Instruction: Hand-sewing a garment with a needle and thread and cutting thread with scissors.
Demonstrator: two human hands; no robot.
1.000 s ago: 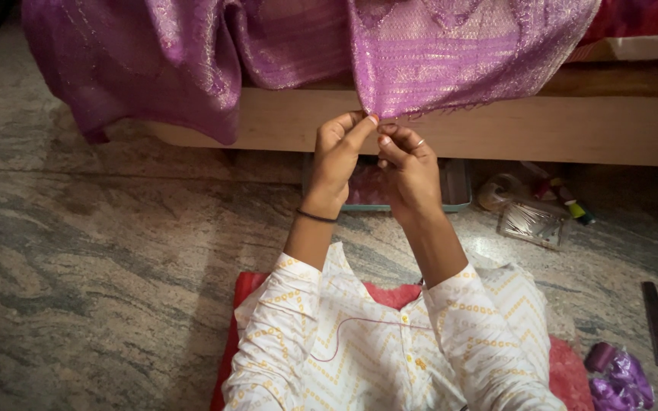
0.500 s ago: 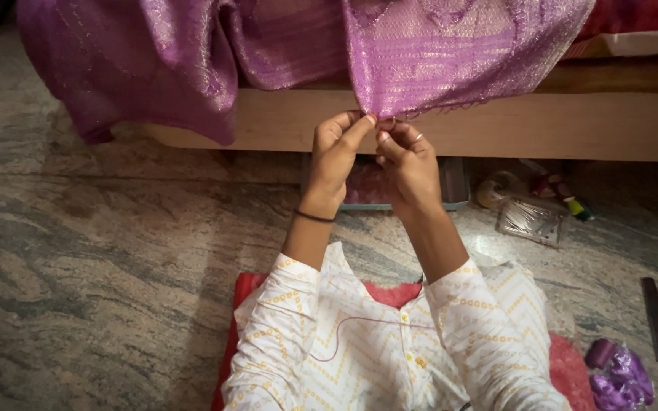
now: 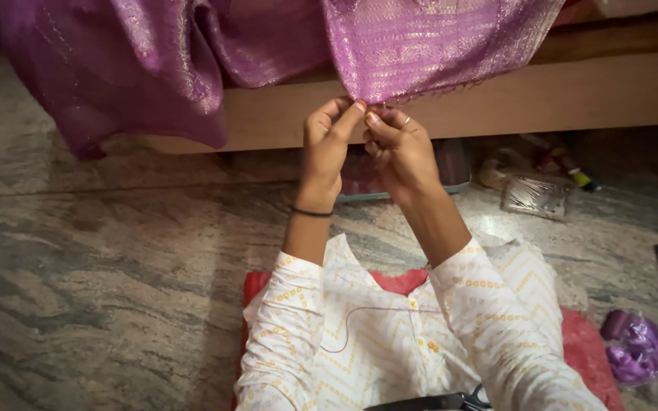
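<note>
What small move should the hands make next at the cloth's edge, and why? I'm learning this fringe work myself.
Probably keep the pinch and work the threads just beside it. Both the left hand and right hand have fingertips meeting at the lower hem of the purple cloth, where short fringe threads hang off the wooden ledge.

Both hands are raised in front of the person, close together and touching at the fingertips. The left hand (image 3: 326,148) shows its back to the camera; its thumb and forefinger are stretched upward and pressed together in a pinch. The right hand (image 3: 399,148) is just beside it, the fingers curled inward, the thumb and forefinger also closed in a pinch at the same height. A ring shows on one right finger. Both forearms are bare and rise steeply from the lap; they converge toward the wrists. The left wrist carries a thin dark band.
</note>
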